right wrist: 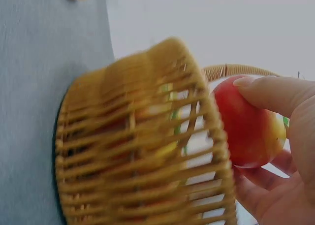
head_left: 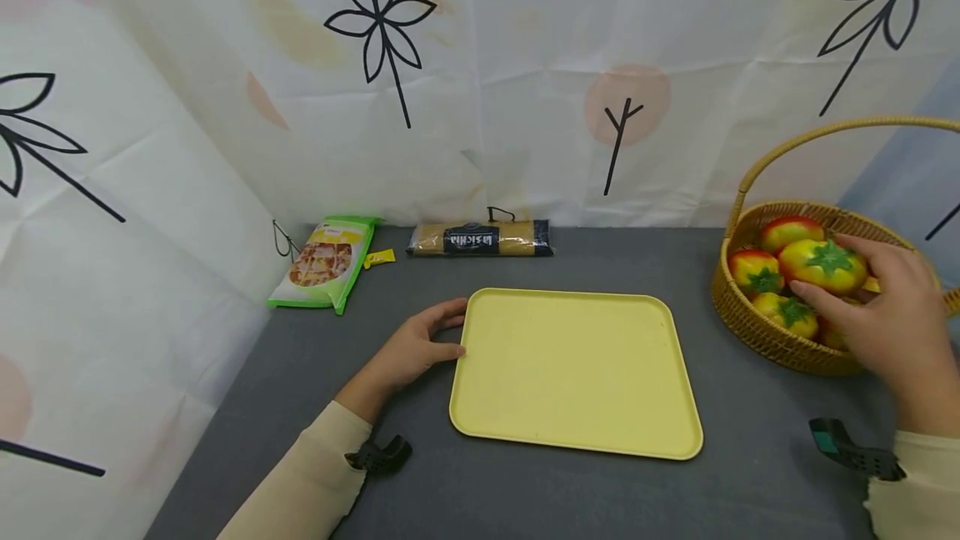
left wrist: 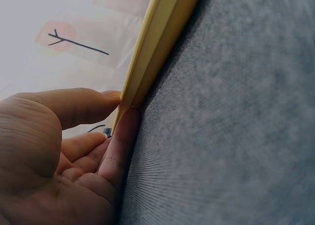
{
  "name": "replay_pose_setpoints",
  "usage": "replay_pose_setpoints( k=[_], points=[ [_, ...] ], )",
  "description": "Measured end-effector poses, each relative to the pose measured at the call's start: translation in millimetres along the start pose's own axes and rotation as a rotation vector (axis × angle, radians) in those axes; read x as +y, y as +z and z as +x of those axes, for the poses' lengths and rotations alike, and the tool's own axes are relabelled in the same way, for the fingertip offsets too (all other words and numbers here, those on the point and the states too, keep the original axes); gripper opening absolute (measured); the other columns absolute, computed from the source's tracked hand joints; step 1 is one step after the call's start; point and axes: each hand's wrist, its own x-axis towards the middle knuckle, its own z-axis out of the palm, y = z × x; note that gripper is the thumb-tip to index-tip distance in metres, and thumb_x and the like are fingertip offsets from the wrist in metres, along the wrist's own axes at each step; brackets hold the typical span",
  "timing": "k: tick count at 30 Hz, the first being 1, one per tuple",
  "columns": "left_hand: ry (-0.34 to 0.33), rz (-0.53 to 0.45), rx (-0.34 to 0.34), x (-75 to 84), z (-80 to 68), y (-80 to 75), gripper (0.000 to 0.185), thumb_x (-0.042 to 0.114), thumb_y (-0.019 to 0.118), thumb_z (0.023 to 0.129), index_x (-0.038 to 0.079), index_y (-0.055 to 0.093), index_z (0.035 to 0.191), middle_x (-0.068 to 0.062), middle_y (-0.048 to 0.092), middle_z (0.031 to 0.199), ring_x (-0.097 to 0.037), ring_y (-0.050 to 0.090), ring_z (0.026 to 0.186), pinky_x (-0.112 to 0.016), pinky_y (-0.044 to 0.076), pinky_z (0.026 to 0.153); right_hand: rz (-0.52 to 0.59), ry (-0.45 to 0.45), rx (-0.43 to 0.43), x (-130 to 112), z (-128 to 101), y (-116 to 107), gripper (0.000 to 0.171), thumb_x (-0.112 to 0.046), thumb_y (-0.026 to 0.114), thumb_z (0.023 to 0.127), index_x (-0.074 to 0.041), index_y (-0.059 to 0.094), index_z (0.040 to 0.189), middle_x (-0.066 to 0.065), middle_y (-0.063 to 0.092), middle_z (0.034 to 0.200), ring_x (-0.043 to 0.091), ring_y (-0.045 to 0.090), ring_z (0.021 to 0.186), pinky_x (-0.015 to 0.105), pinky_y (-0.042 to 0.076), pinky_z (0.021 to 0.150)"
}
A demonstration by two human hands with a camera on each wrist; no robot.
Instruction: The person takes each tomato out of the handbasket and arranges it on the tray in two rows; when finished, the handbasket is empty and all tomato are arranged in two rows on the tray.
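My right hand (head_left: 900,307) grips a red-and-yellow fruit with a green star-shaped leafy top (head_left: 828,265) over the wicker basket (head_left: 757,340). In the right wrist view, thumb and fingers are around the smooth fruit (right wrist: 248,124), beside the basket's woven rim (right wrist: 197,82). Several similar fruits (head_left: 787,313) lie in the basket under it. At the left edge of a yellow tray (head_left: 573,373), my left hand (head_left: 408,348) holds the rim. The left wrist view has the thumb on the tray's rim (left wrist: 152,48) and a finger low against its side, close to the table.
Toward the back left lies a green-edged food bag (head_left: 326,263), with a small yellow packet (head_left: 379,257) beside it. A pack of pasta (head_left: 480,238) lies along the back by the printed cloth wall (head_left: 525,132). The basket's tall handle (head_left: 817,133) arches above the fruits.
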Motion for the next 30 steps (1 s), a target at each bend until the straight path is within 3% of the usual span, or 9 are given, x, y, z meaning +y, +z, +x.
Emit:
replay_pose_setpoints(
  k=[1,4,5,7,8,11,19,24,30],
  points=[
    [0.002,-0.002,0.001,-0.3,-0.1,0.2,0.079,0.002,0.078,0.099,0.004,0.040,0.168,-0.012,0.041,0.170,-0.031,0.043,0.152,-0.054,0.041,0.119,0.001,-0.010,-0.001,-2.8,-0.7,0.4,0.069,-0.013,0.074,0.105,0.014,0.041,0.159,0.043,0.037,0.156,0.062,0.033,0.141,0.068,0.039,0.114],
    [0.002,-0.011,0.012,-1.1,0.6,0.8,0.078,0.000,0.077,0.099,0.003,0.040,0.168,-0.013,0.042,0.169,-0.032,0.044,0.151,-0.054,0.042,0.119,0.013,-0.031,-0.012,-12.8,-3.3,2.3,0.070,-0.010,0.078,0.102,0.014,0.042,0.158,0.042,0.038,0.154,0.061,0.033,0.141,0.065,0.038,0.115],
    [0.001,-0.016,0.018,-1.0,0.7,1.2,0.078,-0.001,0.077,0.099,0.003,0.041,0.167,-0.013,0.043,0.169,-0.032,0.045,0.151,-0.053,0.043,0.118,0.013,-0.045,-0.010,-15.9,-4.2,3.4,0.070,-0.008,0.079,0.100,0.014,0.044,0.156,0.041,0.038,0.153,0.060,0.034,0.139,0.053,0.041,0.114],
    [0.001,-0.027,0.032,-0.4,0.6,1.7,0.078,-0.003,0.077,0.098,0.002,0.041,0.167,-0.014,0.044,0.168,-0.032,0.046,0.150,-0.051,0.045,0.117,0.027,-0.087,0.001,-21.7,-5.0,5.4,0.069,-0.002,0.083,0.095,0.014,0.048,0.153,0.040,0.042,0.148,0.057,0.037,0.134,0.025,0.041,0.105],
    [0.002,-0.032,0.039,-0.2,0.5,1.8,0.077,-0.004,0.077,0.098,0.001,0.042,0.166,-0.015,0.044,0.167,-0.033,0.046,0.150,-0.050,0.046,0.116,0.047,-0.104,0.000,-24.9,-5.2,6.3,0.069,0.000,0.084,0.093,0.014,0.050,0.151,0.039,0.042,0.146,0.056,0.038,0.131,0.022,0.043,0.102],
    [-0.001,-0.072,0.037,0.9,-0.7,2.4,0.079,-0.007,0.077,0.097,-0.001,0.040,0.166,-0.019,0.044,0.166,-0.036,0.045,0.150,-0.047,0.047,0.116,0.087,-0.145,-0.009,-31.6,-5.9,9.7,0.069,0.001,0.089,0.089,0.012,0.054,0.148,0.036,0.045,0.143,0.049,0.042,0.122,-0.003,0.025,0.082],
    [-0.016,-0.130,0.025,1.0,-1.6,4.1,0.082,-0.011,0.076,0.095,-0.003,0.038,0.166,-0.024,0.044,0.165,-0.039,0.044,0.151,-0.047,0.046,0.118,0.125,-0.243,-0.011,-42.7,-10.5,21.4,0.068,-0.005,0.093,0.085,0.007,0.060,0.143,0.031,0.052,0.139,0.048,0.045,0.119,0.014,0.026,0.082],
    [-0.011,-0.134,0.023,0.4,-1.8,4.6,0.081,-0.011,0.076,0.095,-0.003,0.038,0.166,-0.025,0.045,0.164,-0.040,0.045,0.150,-0.047,0.046,0.118,0.204,-0.284,-0.063,-53.9,-13.8,29.1,0.068,0.002,0.092,0.083,0.006,0.059,0.143,0.028,0.050,0.140,0.039,0.043,0.120,-0.001,0.029,0.088],
    [-0.009,-0.126,0.028,-1.2,-1.1,4.3,0.082,-0.010,0.077,0.095,-0.002,0.039,0.166,-0.023,0.044,0.165,-0.038,0.044,0.151,-0.047,0.045,0.118,0.237,-0.396,-0.103,-72.1,-17.1,45.0,0.074,0.007,0.095,0.075,0.004,0.061,0.141,0.026,0.051,0.138,0.035,0.048,0.114,0.004,0.035,0.083]
  ],
)
